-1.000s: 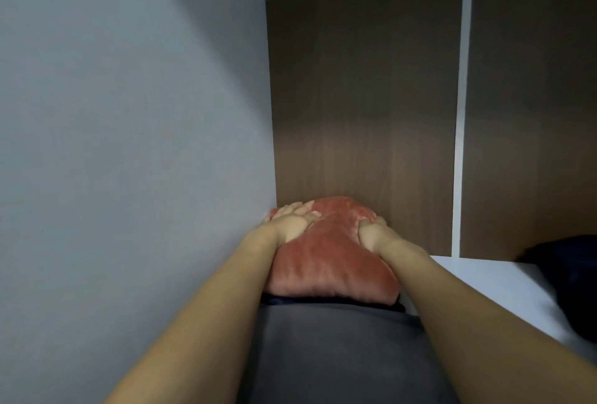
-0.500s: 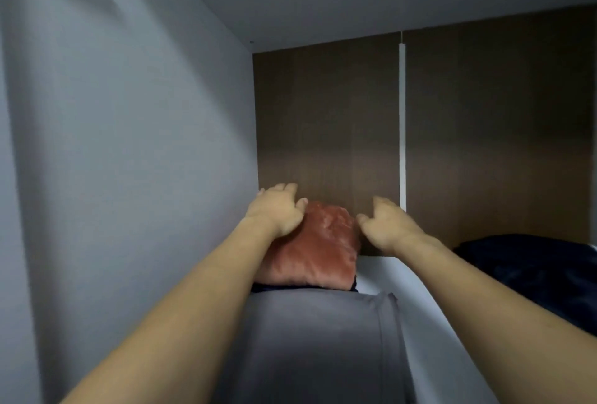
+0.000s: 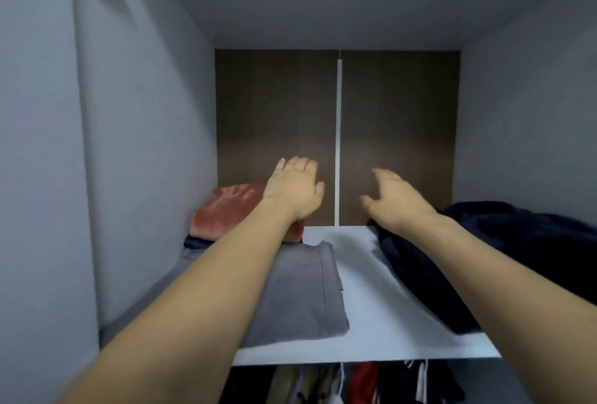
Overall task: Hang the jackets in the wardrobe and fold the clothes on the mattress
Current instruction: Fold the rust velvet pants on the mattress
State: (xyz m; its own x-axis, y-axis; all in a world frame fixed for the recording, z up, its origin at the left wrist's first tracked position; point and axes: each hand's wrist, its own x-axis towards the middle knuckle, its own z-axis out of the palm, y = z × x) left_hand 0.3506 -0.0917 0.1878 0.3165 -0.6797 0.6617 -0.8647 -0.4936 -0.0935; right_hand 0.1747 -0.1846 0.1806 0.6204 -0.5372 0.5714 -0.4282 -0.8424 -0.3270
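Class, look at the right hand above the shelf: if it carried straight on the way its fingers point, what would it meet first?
Probably the brown back panel; the right hand looks unobstructed, though depth is unclear.

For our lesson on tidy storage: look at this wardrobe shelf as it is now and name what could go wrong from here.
1. The dark bundle of clothes lies unfolded and reaches the front edge of the white shelf; it may slide off.
2. The folded grey garment also sits close to that edge, so an arm brushing it could drag it out.
3. The red folded cloth rests on other clothes; a knock from the left hand might topple it.
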